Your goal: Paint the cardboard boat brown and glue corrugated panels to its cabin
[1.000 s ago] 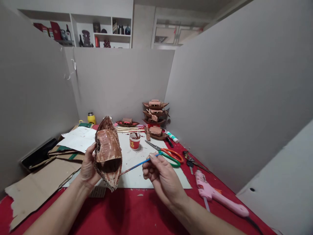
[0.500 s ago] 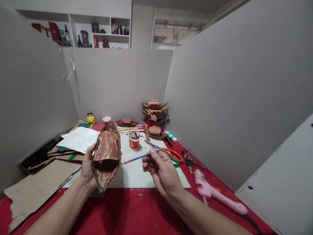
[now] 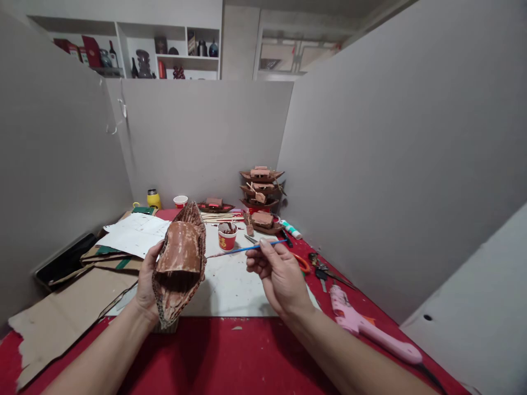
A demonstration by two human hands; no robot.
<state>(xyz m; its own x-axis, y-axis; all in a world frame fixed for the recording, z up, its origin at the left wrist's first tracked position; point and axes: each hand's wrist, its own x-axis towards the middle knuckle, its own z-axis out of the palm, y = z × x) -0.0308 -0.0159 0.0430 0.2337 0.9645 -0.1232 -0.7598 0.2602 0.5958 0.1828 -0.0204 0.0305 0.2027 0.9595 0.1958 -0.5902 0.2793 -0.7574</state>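
Left hand (image 3: 147, 288) curled round the left side of a brown model boat (image 3: 181, 247), held up tilted above the bench (image 3: 230, 356); fingers mostly hidden behind it. Right hand (image 3: 284, 280) pinches a blue paintbrush (image 3: 249, 248), tip at the boat's right rim, contact unclear. Red paper cup (image 3: 227, 240) beyond brush, scissors (image 3: 302, 263) partly behind right hand, pink glue gun (image 3: 373, 332) farther right, stacked boats (image 3: 261, 189) at back.

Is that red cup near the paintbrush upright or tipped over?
Upright: the red cup stands on the white sheet, rim up, with brown smears inside. How full it is, I cannot tell.
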